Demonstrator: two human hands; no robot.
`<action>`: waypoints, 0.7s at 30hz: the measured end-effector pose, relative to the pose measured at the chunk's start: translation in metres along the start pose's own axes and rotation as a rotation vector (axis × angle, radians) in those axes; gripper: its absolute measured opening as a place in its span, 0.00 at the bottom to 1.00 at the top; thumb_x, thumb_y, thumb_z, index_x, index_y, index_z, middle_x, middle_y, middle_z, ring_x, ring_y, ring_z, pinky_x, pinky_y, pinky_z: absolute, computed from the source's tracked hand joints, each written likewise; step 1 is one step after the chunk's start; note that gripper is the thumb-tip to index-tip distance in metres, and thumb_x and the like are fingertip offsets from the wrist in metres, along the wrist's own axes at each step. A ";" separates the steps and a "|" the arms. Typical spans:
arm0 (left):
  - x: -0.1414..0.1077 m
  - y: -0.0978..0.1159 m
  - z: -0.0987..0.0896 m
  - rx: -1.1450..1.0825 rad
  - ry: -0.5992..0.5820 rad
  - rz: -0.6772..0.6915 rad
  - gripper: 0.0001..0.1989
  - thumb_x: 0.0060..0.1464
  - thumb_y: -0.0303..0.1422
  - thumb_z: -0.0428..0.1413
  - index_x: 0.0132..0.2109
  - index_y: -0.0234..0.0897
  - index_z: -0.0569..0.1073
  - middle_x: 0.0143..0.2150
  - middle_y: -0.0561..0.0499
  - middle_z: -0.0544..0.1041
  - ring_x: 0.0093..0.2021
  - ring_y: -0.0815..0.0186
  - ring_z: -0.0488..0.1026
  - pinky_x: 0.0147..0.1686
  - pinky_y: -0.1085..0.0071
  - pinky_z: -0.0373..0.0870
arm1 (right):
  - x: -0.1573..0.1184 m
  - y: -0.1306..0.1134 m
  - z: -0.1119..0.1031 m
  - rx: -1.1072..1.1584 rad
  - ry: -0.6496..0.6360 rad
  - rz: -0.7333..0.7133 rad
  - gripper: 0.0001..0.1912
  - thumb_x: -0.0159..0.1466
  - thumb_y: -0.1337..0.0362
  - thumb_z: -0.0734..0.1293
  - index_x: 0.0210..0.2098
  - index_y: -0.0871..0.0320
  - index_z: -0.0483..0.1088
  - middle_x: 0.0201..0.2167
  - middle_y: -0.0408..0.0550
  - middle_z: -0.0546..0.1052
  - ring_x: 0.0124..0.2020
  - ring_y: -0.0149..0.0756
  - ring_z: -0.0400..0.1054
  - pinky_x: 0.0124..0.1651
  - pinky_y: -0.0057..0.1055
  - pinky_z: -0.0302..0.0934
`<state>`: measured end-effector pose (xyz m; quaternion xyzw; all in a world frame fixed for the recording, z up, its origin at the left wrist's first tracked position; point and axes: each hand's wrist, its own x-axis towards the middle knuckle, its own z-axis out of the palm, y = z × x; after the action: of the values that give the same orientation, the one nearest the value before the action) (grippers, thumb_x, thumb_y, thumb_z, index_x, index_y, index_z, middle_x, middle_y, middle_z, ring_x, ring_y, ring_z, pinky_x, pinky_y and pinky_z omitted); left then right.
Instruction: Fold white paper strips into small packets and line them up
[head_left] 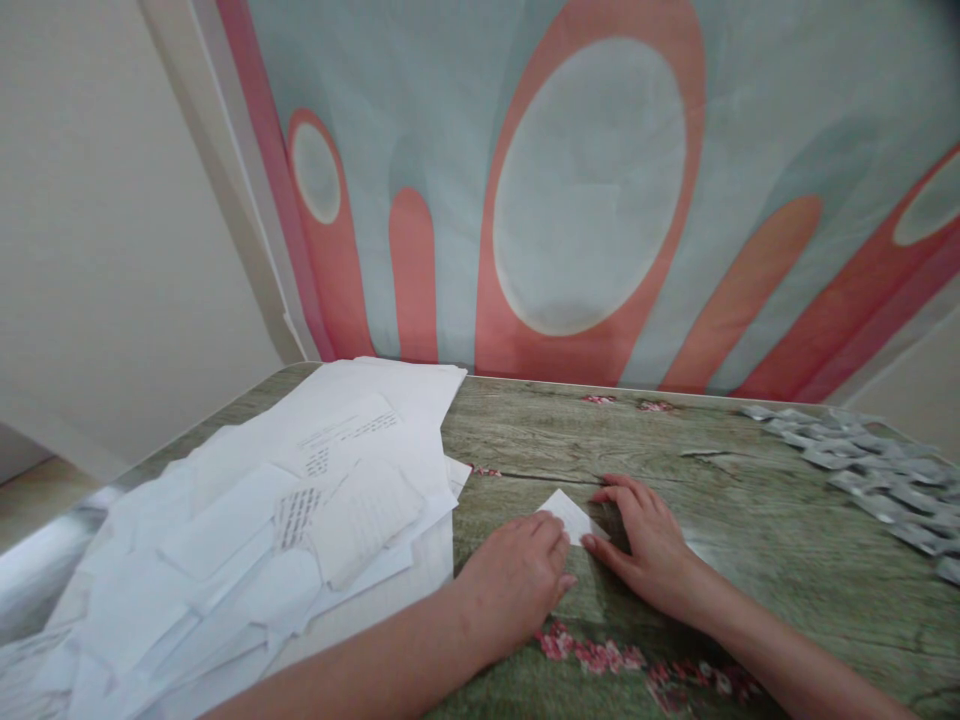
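A small white piece of paper (571,516) lies on the wood-patterned table between my two hands. My left hand (519,572) rests at its left corner with the fingers close together and curled down; what is under the fingertips is hidden. On the other side, my right hand (646,545) touches the paper's right corner with the thumb, its fingers spread apart from the thumb. To the left of my hands is a large heap of white paper sheets (367,515), some with printed text.
Rows of folded grey strips (862,465) lie at the table's right side. The table (517,430) has a pink flower print. Behind it hangs a patterned cloth (450,120), with a pale wall (97,200) at the left.
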<state>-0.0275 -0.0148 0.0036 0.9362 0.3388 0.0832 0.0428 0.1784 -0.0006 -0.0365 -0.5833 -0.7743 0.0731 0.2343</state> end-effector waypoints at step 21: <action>-0.003 -0.001 0.006 0.095 0.070 0.012 0.20 0.57 0.39 0.51 0.51 0.28 0.67 0.53 0.41 0.68 0.59 0.55 0.57 0.56 0.61 0.57 | -0.014 -0.021 -0.010 -0.193 0.091 -0.342 0.16 0.60 0.71 0.59 0.45 0.52 0.69 0.53 0.47 0.66 0.59 0.45 0.50 0.59 0.51 0.43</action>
<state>-0.0288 -0.0162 -0.0028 0.9357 0.3382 0.0998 -0.0139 0.1680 -0.0220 -0.0237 -0.4656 -0.8542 -0.0688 0.2208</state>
